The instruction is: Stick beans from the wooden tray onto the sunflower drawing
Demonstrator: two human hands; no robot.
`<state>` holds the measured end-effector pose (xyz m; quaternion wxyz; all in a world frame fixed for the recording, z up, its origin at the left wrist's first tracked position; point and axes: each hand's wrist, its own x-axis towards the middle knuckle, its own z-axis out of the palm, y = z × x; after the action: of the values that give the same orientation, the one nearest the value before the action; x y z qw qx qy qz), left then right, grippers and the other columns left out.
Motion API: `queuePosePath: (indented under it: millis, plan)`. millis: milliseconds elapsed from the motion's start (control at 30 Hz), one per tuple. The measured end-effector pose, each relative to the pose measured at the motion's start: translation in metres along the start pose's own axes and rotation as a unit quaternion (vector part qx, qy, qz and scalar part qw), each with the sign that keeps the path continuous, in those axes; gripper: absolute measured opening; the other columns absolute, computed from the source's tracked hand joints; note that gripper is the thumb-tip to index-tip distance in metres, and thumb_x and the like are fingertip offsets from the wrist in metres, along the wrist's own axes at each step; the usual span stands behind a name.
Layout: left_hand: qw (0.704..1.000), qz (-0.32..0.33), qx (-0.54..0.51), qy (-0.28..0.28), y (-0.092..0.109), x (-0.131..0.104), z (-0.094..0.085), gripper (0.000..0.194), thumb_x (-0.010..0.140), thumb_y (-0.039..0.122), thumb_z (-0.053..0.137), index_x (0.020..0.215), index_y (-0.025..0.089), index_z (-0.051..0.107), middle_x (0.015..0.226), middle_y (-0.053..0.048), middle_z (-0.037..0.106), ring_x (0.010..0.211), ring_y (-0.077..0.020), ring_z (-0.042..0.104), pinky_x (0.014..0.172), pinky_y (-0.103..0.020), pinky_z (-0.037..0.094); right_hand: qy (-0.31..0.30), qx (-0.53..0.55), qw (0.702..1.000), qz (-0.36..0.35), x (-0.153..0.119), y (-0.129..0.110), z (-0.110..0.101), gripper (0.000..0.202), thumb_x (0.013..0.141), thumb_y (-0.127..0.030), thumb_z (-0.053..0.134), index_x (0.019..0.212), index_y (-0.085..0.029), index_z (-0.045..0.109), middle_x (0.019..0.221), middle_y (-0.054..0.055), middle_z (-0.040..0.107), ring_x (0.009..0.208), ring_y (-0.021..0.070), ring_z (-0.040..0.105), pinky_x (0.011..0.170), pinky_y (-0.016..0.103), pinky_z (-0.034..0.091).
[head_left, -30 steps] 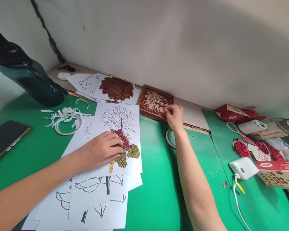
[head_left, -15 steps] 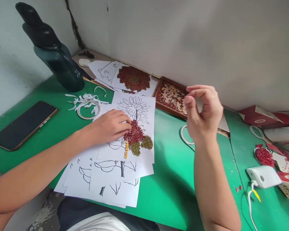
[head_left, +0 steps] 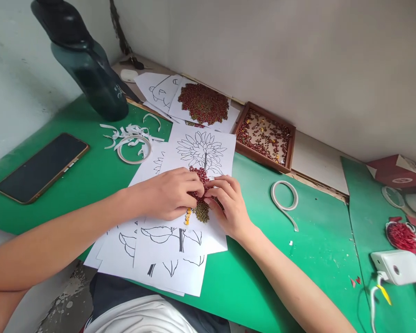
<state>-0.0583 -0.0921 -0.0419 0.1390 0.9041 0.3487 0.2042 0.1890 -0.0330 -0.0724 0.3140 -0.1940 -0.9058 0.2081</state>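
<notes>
Red beans [head_left: 200, 176] cover the middle of a sheet with a flower drawing [head_left: 201, 147] — both hands, left [head_left: 195, 195] and right [head_left: 210, 193], work there, fingertips close together; whether they pinch any beans cannot be told. Beyond, a wooden tray [head_left: 265, 137] holds mixed beans — right of the papers.

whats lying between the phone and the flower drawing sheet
A coiled white strip, loose white scraps and part of the lower sheets; the head view shows it.
</notes>
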Motion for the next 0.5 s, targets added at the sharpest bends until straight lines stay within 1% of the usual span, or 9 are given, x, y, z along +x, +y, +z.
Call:
queuePosePath:
  millis: [67,200,333,500]
  plan:
    - [1.000,-0.002,-0.008,-0.006,-0.0001,0.0002,0.0004,0.029,0.095,0.009,0.053,0.087,0.025,0.076,0.112,-0.005,0.074,0.107,-0.0242,0.063,0.097,-0.043,0.050,-0.007,0.012,1.000,0.006,0.0013,-0.0001,-0.0005,0.022,0.100,-0.013,0.065,0.113,-0.030,0.065,0.121,0.006,0.076,0.122,0.0307,0.062,0.104,0.058,0.054]
    - [1.000,-0.005,-0.020,0.000,-0.0003,-0.0002,-0.0001,0.029,0.094,0.008,0.055,0.090,0.026,0.077,0.114,-0.004,0.074,0.108,-0.0243,0.063,0.098,-0.044,0.049,-0.023,0.022,0.999,0.012,0.0009,-0.0016,0.0006,0.022,0.099,-0.013,0.064,0.112,-0.031,0.065,0.121,0.005,0.077,0.121,0.0310,0.063,0.104,0.059,0.053]
    - [1.000,-0.006,-0.022,-0.008,0.0005,-0.0008,-0.0015,0.031,0.094,0.007,0.055,0.094,0.027,0.078,0.114,-0.004,0.075,0.108,-0.0241,0.064,0.101,-0.044,0.048,-0.019,0.033,0.999,0.010,0.0004,-0.0015,0.0007,0.021,0.100,-0.012,0.064,0.111,-0.030,0.064,0.122,0.005,0.077,0.119,0.0291,0.063,0.104,0.057,0.053]
    - [1.000,-0.007,-0.019,-0.019,0.0004,-0.0010,-0.0022,0.031,0.094,0.007,0.055,0.096,0.027,0.079,0.115,-0.004,0.075,0.109,-0.0244,0.064,0.103,-0.045,0.049,-0.008,0.039,0.999,0.014,0.0002,-0.0006,0.0014,0.019,0.101,-0.013,0.064,0.110,-0.030,0.064,0.122,0.005,0.077,0.120,0.0287,0.063,0.105,0.056,0.053]
